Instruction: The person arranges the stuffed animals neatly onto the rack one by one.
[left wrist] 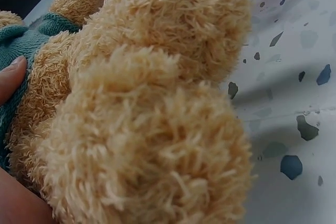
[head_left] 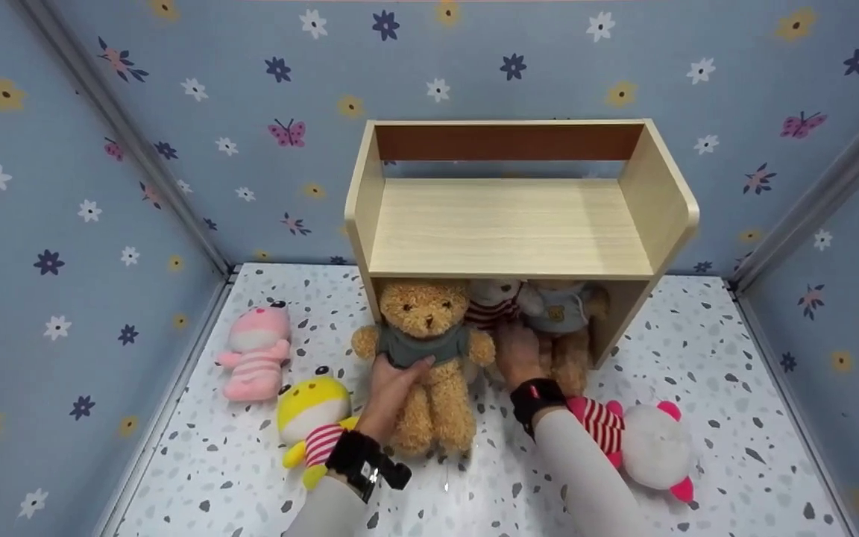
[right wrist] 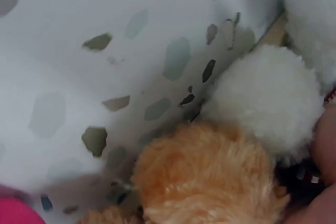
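Observation:
My left hand (head_left: 392, 391) grips a brown teddy bear (head_left: 429, 313) in a green knitted top around its waist, thumb across its front. The bear stands upright at the left of the shelf's lower opening; its furry legs (left wrist: 147, 140) fill the left wrist view. My right hand (head_left: 519, 354) reaches into that opening and holds a white plush toy (head_left: 495, 292) in a dark red striped shirt by its body; its fingertips are partly hidden. Beside it on the right sits another brown teddy bear (head_left: 567, 358) in a grey top. White fluffy limbs (right wrist: 268, 98) show near my right fingers.
A light wooden shelf (head_left: 511, 224) stands against the flowered back wall (head_left: 437, 60). On the speckled table (head_left: 206, 477) lie a pink plush (head_left: 256, 354) and a yellow frog plush (head_left: 316, 414) at left, and a white-and-pink plush (head_left: 657, 447) beside my right forearm.

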Motion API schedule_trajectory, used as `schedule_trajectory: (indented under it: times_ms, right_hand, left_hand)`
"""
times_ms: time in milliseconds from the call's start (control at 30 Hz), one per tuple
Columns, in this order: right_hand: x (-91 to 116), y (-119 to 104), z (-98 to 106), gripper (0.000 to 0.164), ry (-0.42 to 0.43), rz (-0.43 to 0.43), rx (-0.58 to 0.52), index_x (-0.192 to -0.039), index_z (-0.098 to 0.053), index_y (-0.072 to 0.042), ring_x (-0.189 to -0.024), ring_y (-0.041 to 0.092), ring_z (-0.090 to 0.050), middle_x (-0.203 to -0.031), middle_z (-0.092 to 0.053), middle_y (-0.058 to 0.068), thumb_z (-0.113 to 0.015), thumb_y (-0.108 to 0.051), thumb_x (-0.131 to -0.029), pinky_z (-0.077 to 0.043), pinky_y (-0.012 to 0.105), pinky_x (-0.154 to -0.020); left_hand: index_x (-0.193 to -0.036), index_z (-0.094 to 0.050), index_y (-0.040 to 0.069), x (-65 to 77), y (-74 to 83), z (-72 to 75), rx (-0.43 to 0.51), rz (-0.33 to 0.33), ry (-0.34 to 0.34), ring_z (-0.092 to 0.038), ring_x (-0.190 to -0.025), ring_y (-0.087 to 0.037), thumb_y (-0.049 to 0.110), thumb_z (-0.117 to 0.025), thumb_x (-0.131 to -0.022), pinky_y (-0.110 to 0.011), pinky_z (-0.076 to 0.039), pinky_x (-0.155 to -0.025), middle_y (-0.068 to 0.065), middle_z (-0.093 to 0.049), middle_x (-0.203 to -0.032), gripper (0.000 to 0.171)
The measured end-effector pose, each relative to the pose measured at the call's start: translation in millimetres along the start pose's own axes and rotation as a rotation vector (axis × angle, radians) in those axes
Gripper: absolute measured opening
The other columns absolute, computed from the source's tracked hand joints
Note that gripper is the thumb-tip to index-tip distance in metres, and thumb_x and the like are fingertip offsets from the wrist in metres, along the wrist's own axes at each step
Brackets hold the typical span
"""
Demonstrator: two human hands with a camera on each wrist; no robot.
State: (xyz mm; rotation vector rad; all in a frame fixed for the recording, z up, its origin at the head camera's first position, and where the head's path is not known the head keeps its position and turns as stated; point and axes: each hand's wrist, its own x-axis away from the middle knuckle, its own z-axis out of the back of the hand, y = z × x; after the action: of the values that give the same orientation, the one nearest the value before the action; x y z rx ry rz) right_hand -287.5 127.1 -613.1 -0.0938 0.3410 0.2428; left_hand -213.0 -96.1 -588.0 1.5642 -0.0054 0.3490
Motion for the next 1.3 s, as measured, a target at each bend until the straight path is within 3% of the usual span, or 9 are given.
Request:
schedule_trajectory:
  times_ms: [233,500,633,800,967,1133,1200,1300]
  right_hand:
    - [1.4,7.8,-5.2,0.015,0.108,-0.084,-0.136,-0.082,-0.068,0.006,-0.056,0.038,-0.065,-0.073,-0.065,0.023,-0.066,0.0,-0.095,-0.056,0.048,-0.046]
    - [-0.2,11.8,-6.0,0.022,0.023,-0.13,-0.222,-0.082,-0.068,0.006,-0.054,0.04,-0.064,-0.067,-0.063,0.022,-0.066,-0.008,-0.098,-0.054,0.051,-0.044]
    - [0.4,10.4,-6.8,0.025,0.02,-0.143,-0.181,-0.081,-0.067,0.006,-0.056,0.041,-0.066,-0.068,-0.064,0.023,-0.066,-0.012,-0.099,-0.054,0.052,-0.045]
    - [1.3,6.4,-8.0,0.025,0.044,-0.148,-0.172,-0.082,-0.067,0.005,-0.055,0.041,-0.065,-0.067,-0.065,0.022,-0.065,-0.013,-0.1,-0.053,0.052,-0.044]
    - [2.3,2.3,-6.6,0.023,-0.015,-0.161,-0.178,-0.09,-0.066,0.006,-0.058,0.041,-0.066,-0.072,-0.066,0.023,-0.062,-0.013,-0.102,-0.054,0.05,-0.046]
    - [4.9,3.3,-4.5,0.019,-0.028,-0.113,-0.132,-0.089,-0.066,0.006,-0.065,0.041,-0.067,-0.076,-0.066,0.023,-0.064,-0.009,-0.1,-0.057,0.05,-0.052]
    - [5.2,5.0,-4.2,0.017,-0.019,-0.093,-0.113,-0.088,-0.066,0.006,-0.066,0.041,-0.067,-0.075,-0.066,0.024,-0.065,-0.008,-0.098,-0.058,0.05,-0.054]
    - [3.7,7.6,-3.9,0.018,-0.033,-0.103,-0.111,-0.088,-0.067,0.006,-0.066,0.041,-0.068,-0.075,-0.066,0.024,-0.064,-0.008,-0.099,-0.058,0.05,-0.054]
  left_hand:
    - [-0.128,-0.06,0.0,-10.4,5.5,-13.4,-0.043,-0.065,0.019,-0.063,-0.109,-0.028,0.029,-0.086,-0.082,-0.043,-0.049,-0.1,-0.012,-0.068,-0.119,0.06]
    - [-0.114,-0.071,0.007,-31.2,12.9,-31.3,-0.224,-0.119,0.0,-0.063,-0.098,-0.023,0.039,-0.074,-0.093,-0.042,-0.051,-0.095,-0.005,-0.071,-0.103,0.038]
    - [-0.116,-0.068,0.005,-44.4,22.9,-33.6,-0.225,-0.102,-0.035,-0.06,-0.093,-0.025,0.038,-0.07,-0.096,-0.041,-0.049,-0.089,-0.009,-0.069,-0.105,0.038]
    - [-0.143,-0.054,-0.001,-63.8,31.3,-31.9,-0.188,-0.053,-0.061,-0.058,-0.121,-0.031,0.033,-0.068,-0.098,-0.045,-0.046,-0.105,-0.019,-0.061,-0.136,0.058]
    - [-0.158,-0.035,-0.002,-78.8,34.0,-27.2,-0.232,-0.07,-0.065,-0.038,-0.147,-0.036,0.03,-0.06,-0.103,-0.049,-0.032,-0.12,-0.024,-0.041,-0.158,0.068]
    - [-0.158,-0.031,-0.006,-92.7,24.5,-33.3,-0.212,-0.163,-0.062,-0.034,-0.149,-0.038,0.016,-0.054,-0.105,-0.047,-0.029,-0.122,-0.028,-0.037,-0.159,0.062]
    - [-0.155,-0.034,-0.009,-97.1,16.1,-41.0,-0.283,-0.245,-0.008,-0.039,-0.145,-0.041,0.01,-0.051,-0.105,-0.047,-0.032,-0.12,-0.03,-0.042,-0.154,0.056]
    - [-0.15,-0.037,-0.015,-98.3,-0.1,-56.4,-0.493,-0.385,0.13,-0.047,-0.136,-0.046,0.006,-0.051,-0.104,-0.051,-0.039,-0.114,-0.035,-0.048,-0.145,0.052]
